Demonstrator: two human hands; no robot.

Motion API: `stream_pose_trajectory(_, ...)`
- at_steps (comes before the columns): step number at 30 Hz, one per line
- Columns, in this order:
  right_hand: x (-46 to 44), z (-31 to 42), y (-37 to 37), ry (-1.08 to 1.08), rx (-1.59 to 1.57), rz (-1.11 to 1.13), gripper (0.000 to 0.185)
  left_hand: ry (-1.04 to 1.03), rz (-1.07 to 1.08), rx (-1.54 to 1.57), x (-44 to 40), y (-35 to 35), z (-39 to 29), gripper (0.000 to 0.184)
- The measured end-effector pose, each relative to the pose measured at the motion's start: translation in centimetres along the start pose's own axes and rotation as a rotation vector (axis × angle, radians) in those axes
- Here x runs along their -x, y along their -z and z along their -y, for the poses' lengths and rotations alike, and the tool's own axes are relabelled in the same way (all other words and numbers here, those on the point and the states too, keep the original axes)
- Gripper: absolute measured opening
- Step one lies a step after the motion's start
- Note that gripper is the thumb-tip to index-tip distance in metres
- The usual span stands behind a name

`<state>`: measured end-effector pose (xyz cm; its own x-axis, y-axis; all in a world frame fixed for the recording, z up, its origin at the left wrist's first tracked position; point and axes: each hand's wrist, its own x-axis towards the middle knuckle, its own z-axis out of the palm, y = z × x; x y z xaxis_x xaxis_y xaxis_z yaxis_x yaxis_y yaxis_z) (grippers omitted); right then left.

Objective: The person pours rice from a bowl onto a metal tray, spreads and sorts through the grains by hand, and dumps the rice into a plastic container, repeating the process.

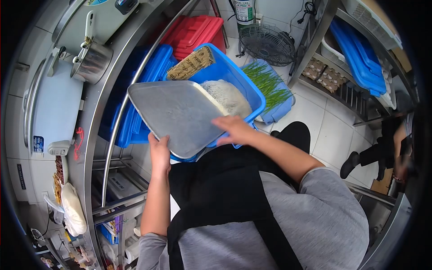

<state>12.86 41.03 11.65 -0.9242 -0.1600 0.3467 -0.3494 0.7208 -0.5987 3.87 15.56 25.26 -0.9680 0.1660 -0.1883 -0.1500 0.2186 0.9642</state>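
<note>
Metal tray (177,114), one of it, is tilted in front of you, partly over one blue bin (234,67); whether it rests on the rim, you cannot tell from this angle. Take twelve o'clock as the top of your view. Your left forearm runs almost straight up from six towards twelve, and your left hand (159,150) is closed on the tray's near edge, thumb on the upper face and the other fingers out of sight beneath. Your right forearm slants in from four o'clock towards ten, palm down, and your right hand (234,129) has its fingers loosely spread at the tray's right edge, gripping nothing; blur hides whether the fingertips touch the metal. From your left hand, the tray lies at one o'clock; from your right hand, between nine and ten.

Counting outward from the tray: one whitish mass (227,96) inside the bin at two o'clock, one brown printed piece (192,63) between twelve and one, one red container (193,36) just past twelve, one fan (267,42) between one and two, one bunch of green leaves (265,83) between two and three, and one steel pot (92,63) on the counter (96,112) at ten.
</note>
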Motion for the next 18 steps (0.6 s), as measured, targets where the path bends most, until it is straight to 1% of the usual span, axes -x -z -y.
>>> stream_pose_trajectory(1, -0.4, 2.9, 0.3, 0.097, 0.008, 0.019, 0.071, 0.018, 0.008, -0.020, 0.1, -0.8, -1.1, 0.044)
stream_pose_trajectory(2, -0.9, 5.0, 0.2, 0.071, -0.043, 0.028, 0.076, 0.023, 0.007, -0.020, 0.1, -1.5, -1.5, 0.044)
stream_pose_trajectory(4, -2.3, 6.8, -0.9, -0.058, -0.238, -0.132, 0.071, -0.099, 0.061, -0.047, 0.4, -3.5, -3.1, 0.051)
stream_pose_trajectory(5, -2.5, 6.4, -1.1, -0.052, -0.238, -0.129, 0.071, -0.076, 0.097, -0.108, 1.4, -4.4, -4.5, 0.057)
stream_pose_trajectory(6, -2.9, 5.7, -1.4, -0.055, -0.265, -0.221, 0.067, -0.054, 0.133, -0.171, 2.8, -5.6, -6.8, 0.062)
stream_pose_trajectory(7, -3.4, 5.0, -1.5, -0.059, -0.292, -0.316, 0.063, -0.106, 0.189, -0.160, 3.4, -5.9, -7.5, 0.074)
stream_pose_trajectory(8, -3.7, 5.2, 0.0, -0.169, -0.531, -0.409, 0.044, -0.116, 0.226, -0.088, 4.2, -6.3, -8.4, 0.080)
stream_pose_trajectory(10, -4.0, 3.6, 2.9, -0.581, -0.560, -0.292, 0.030, -0.270, 0.231, -0.153, 4.8, -6.2, -8.3, 0.079)
stream_pose_trajectory(11, -4.0, 3.0, 3.6, -0.575, -0.553, -0.293, 0.030, -0.277, 0.229, -0.147, 4.8, -5.8, -7.8, 0.079)
stream_pose_trajectory(13, -4.2, 2.1, 4.5, -0.590, -0.330, -0.497, 0.023, -0.342, 0.197, -0.225, 4.3, -4.6, -6.0, 0.077)
stream_pose_trajectory(14, -4.5, 1.9, 4.7, -0.588, -0.326, -0.497, 0.023, -0.344, 0.196, -0.221, 4.2, -3.9, -5.4, 0.077)
stream_pose_trajectory(16, -5.0, 2.1, 5.0, -0.555, -0.375, -0.626, 0.022, -0.152, 0.157, -0.147, 4.4, -2.9, -4.2, 0.073)
stream_pose_trajectory(17, -5.1, 2.5, 4.9, -0.556, -0.372, -0.626, 0.022, -0.150, 0.127, -0.169, 4.5, -2.6, -3.8, 0.072)
stream_pose_trajectory(18, -5.2, 3.5, 4.9, -0.578, -0.429, -0.553, 0.019, -0.150, 0.130, -0.168, 4.5, -2.2, -3.1, 0.072)
